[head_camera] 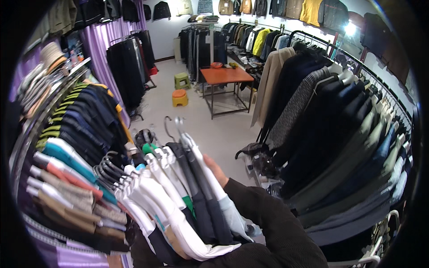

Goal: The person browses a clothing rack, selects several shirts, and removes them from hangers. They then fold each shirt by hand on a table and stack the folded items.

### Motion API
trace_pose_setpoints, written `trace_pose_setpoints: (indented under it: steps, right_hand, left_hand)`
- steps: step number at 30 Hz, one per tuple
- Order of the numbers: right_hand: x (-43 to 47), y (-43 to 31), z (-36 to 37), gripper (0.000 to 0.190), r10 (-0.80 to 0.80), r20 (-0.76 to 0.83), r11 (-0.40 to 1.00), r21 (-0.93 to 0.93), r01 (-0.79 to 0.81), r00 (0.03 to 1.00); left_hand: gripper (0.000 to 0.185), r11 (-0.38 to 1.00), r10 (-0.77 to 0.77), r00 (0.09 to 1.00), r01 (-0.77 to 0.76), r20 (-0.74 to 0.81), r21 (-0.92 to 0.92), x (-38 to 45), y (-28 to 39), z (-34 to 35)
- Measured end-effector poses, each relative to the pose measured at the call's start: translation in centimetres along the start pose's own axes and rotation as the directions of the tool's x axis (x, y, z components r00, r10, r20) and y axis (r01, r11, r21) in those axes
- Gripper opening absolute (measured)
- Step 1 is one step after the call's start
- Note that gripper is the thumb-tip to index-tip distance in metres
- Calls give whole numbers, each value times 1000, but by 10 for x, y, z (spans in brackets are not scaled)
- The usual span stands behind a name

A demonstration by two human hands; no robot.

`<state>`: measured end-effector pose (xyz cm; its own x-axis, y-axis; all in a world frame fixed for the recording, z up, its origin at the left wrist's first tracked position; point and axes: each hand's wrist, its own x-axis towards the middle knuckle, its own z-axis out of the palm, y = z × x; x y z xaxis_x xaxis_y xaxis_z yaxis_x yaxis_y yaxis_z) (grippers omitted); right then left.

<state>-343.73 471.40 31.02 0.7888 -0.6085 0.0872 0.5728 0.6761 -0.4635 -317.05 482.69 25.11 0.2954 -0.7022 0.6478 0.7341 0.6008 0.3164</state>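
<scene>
A bunch of shirts on hangers [167,201], white, dark grey, green and pale blue, lies across the front of my body. My right hand [216,170] presses against the far side of the bunch, beside the outermost white and pale blue garment; its fingertips are partly hidden behind the cloth, so its grip cannot be told. Hanger hooks [179,124] stick up from the top of the bunch, and more dark hooks [109,169] cluster at its left. My left hand is out of view, with my dark sleeve and body partly covered by the garments.
Clothes racks stand at left, with dark shirts [87,117], and at right, with dark coats [318,134]. Ahead are an orange table [228,76], a yellow stool with an orange top [180,97] and a green stool [182,81]. Plastic-wrapped items [264,164] lie beneath the right rack.
</scene>
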Motion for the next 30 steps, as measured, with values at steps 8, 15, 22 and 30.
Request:
trace_pose_setpoints:
  steps: [8,15,22,30]
  right_hand:
    - [88,-206,-90,55,-375,-121,923,42,383,919]
    - [149,-382,-207,56,-586,-243,810,-166,562,773]
    - [331,-573,-330,51,-393,39,914,127,386,919]
    - [594,-711,-435,46,-218,19,974,65,216,976]
  left_hand:
    - [68,914,-308,951,301,19,-271,241,-242,-79]
    - [67,745,-483,873,448,64,-494,403,-460,-127]
    - [62,890,-421,907,418,22,-183,575,-594,-200]
    - [62,968,-252,965,252,-71,-16,751,-676,-350]
